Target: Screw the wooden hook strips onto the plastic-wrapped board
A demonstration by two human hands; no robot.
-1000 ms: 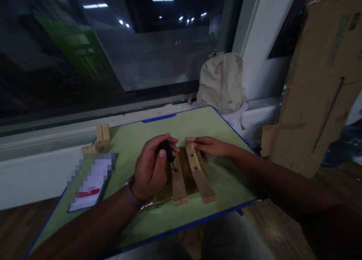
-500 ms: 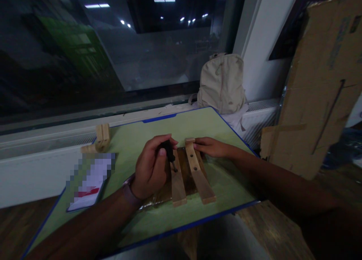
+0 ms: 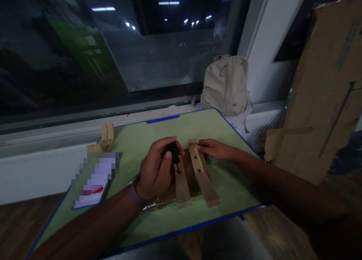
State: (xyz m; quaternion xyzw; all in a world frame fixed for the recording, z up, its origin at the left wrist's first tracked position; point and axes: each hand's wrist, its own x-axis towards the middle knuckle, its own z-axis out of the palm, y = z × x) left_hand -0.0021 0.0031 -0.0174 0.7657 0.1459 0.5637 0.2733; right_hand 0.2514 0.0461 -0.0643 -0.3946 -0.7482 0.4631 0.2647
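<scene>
My left hand [image 3: 158, 167] is closed around the black handle of a screwdriver [image 3: 173, 152]. Its shaft slants down to a hole or screw in the left wooden leg [image 3: 183, 192]. Beside that lies a second curved wooden leg [image 3: 207, 188] with two dark screw holes or screw heads. At its far end, the fingers of my right hand [image 3: 216, 149] are closed against its right side; the fingertips are partly hidden. Under both legs is a brown, shiny-wrapped board [image 3: 165, 199], partly covered by my left hand.
The green table mat [image 3: 135, 137] has a blue edge. On the left lie a pale booklet or box [image 3: 97, 186], partly pixelated, and several stacked wooden pieces [image 3: 107, 136]. A beige backpack [image 3: 226, 84] leans at the window; large cardboard [image 3: 319, 97] stands on the right.
The whole scene has shifted slightly right in view. My left hand has turned a little, bringing the screwdriver more upright with its tip at the same spot. My right hand keeps its place.
</scene>
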